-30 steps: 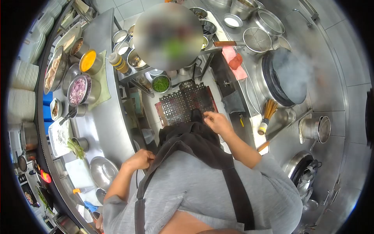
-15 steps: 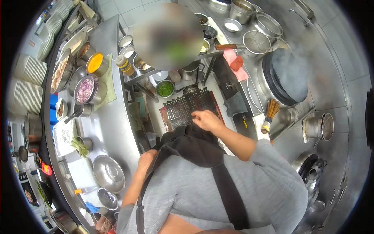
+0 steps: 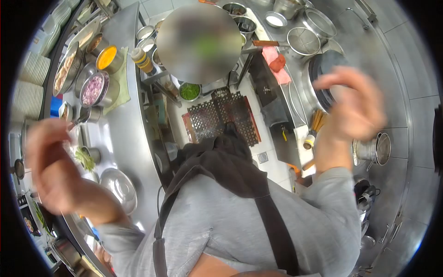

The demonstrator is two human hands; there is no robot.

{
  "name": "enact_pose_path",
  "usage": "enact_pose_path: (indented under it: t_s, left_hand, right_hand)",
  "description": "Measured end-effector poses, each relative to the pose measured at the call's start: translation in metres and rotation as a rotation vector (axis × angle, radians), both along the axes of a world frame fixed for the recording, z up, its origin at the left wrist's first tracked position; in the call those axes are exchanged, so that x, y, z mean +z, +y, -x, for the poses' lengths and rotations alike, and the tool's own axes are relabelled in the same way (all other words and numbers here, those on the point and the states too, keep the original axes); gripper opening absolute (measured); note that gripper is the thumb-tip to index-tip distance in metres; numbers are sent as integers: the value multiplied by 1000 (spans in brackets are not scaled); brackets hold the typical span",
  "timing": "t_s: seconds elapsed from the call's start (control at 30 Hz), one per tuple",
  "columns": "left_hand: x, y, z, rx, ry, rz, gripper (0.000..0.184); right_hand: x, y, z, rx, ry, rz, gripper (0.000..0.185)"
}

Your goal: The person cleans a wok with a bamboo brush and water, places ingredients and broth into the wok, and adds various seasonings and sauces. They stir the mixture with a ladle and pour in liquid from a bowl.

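Observation:
My left hand (image 3: 57, 171) is raised high at the left, blurred by motion, in front of the steel counter (image 3: 121, 92). My right hand (image 3: 353, 104) is up at the right, also smeared, and hides part of the black-rimmed wok (image 3: 318, 83). Its fingers curve to the left, and nothing shows between them. Nearest my left hand are a steel bowl (image 3: 119, 190) and a small pot of green stalks (image 3: 85, 158). A bamboo brush (image 3: 314, 129) lies just left of my right wrist.
Pots of chopped onion (image 3: 93, 90) and yellow liquid (image 3: 107, 58) stand on the left counter. A perforated mat (image 3: 221, 117) lies on the floor ahead. A strainer (image 3: 303, 41), pink cloth (image 3: 277, 65) and hanging pots (image 3: 373, 150) are at the right.
Both my hands have left their places near the apron and swung up and outward, the left to the left and the right to the right. The smoke over the wok no longer shows clearly.

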State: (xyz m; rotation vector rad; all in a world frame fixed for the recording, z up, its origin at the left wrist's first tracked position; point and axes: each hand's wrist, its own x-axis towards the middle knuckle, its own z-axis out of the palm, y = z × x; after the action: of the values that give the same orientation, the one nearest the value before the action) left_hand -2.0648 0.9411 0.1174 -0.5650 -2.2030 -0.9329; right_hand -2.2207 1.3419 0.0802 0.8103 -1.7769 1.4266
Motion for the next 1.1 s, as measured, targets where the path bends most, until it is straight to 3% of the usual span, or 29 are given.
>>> enact_pose_path:
  t_s: [0.03,0.13,0.27,0.47,0.7,0.83,1.1]
  left_hand:
    - [34,2,3,10,-14,1,43]
    - [123,44,13,-198,178,543,55]
    - [136,84,20,-304,215,809,53]
    - [131,91,18,-263,194,796,52]
    - [130,69,8,-165,214,782,50]
    - [107,72,-10,-131,276,859,50]
    - [83,57,12,-39,259,772,49]
  right_hand:
    - [32,0,-9,25,212,43,16]
    - [92,-3,-35,175,704,-115,17]
    - [111,-16,-44,334,914,-326,18]
    - [109,-10,-26,373,844,-371,19]
    - [110,-28,21,251,673,-391,21]
    - [104,-44,24,235,763,-424,22]
    - [77,-57,50,296,791,-461,24]
